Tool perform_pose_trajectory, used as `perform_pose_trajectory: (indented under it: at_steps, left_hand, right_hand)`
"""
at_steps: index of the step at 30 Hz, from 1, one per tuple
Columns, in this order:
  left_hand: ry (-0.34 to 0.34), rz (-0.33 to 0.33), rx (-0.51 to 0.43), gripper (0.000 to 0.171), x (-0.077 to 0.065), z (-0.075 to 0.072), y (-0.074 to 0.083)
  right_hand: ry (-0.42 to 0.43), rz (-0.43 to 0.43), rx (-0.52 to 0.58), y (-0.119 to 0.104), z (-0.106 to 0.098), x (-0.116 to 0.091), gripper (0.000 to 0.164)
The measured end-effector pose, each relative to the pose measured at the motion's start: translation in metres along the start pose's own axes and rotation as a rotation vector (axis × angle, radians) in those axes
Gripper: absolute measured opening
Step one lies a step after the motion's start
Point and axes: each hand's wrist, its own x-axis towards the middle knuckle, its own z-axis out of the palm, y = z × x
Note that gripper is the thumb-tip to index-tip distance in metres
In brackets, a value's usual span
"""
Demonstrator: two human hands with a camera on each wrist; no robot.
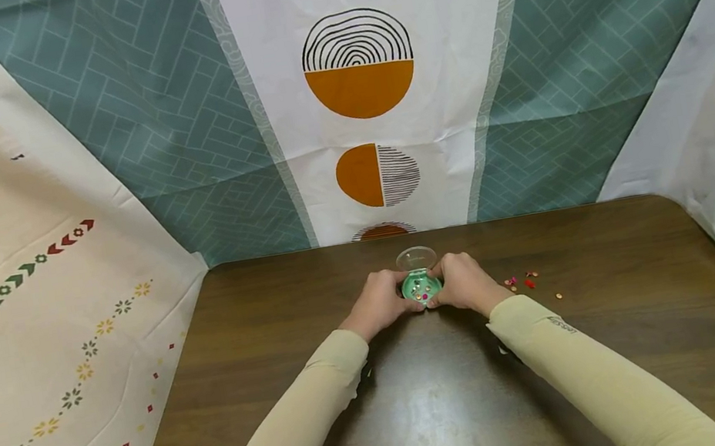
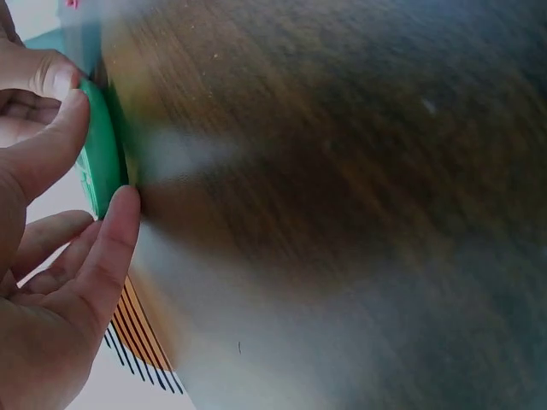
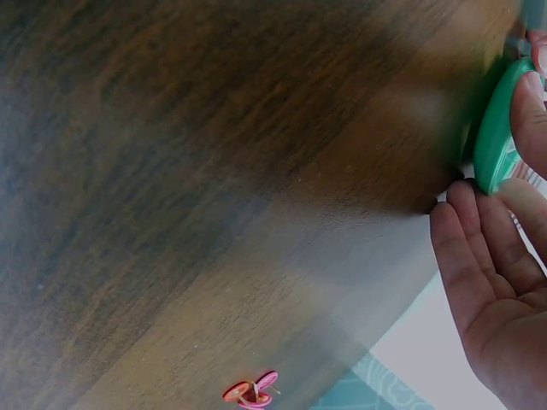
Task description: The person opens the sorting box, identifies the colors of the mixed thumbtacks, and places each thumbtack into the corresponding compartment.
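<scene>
A small round green case [image 1: 412, 284] stands near the far side of the table, its clear lid [image 1: 415, 258] tipped back. Inside lie several thumbtacks [image 1: 424, 296] with coloured heads. My left hand [image 1: 380, 302] grips the case by its left side, thumb at the near edge and fingers farther round. On the opposite side my right hand [image 1: 468, 283] holds it in the same way. Both wrist views show the green wall edge-on, with the left thumb and fingertips around it in one and the right ones in the other. The hands hide the case's sides in the head view.
Several loose thumbtacks [image 1: 529, 284] lie on the brown wooden table [image 1: 631, 351], right of my right hand; pink and orange ones [image 3: 254, 392] show in the right wrist view. A patterned cloth [image 1: 372, 96] hangs behind the table's far edge.
</scene>
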Motion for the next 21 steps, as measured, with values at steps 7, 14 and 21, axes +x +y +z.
perform_pose_trajectory:
  at_steps: [7, 14, 21]
  left_hand:
    - [-0.007, -0.025, 0.05, 0.064, 0.001, 0.0, 0.001]
    - [-0.006, -0.058, 0.059, 0.045, 0.002, -0.003, 0.009]
    - [-0.02, -0.086, 0.075, 0.033, 0.003, -0.006, 0.016]
  right_hand:
    - [-0.016, -0.002, -0.007, 0.001, -0.001, 0.001, 0.062]
    - [0.0, -0.04, -0.004, 0.001, -0.002, 0.0, 0.061]
    - [-0.016, -0.08, 0.016, 0.003, 0.0, -0.006, 0.06]
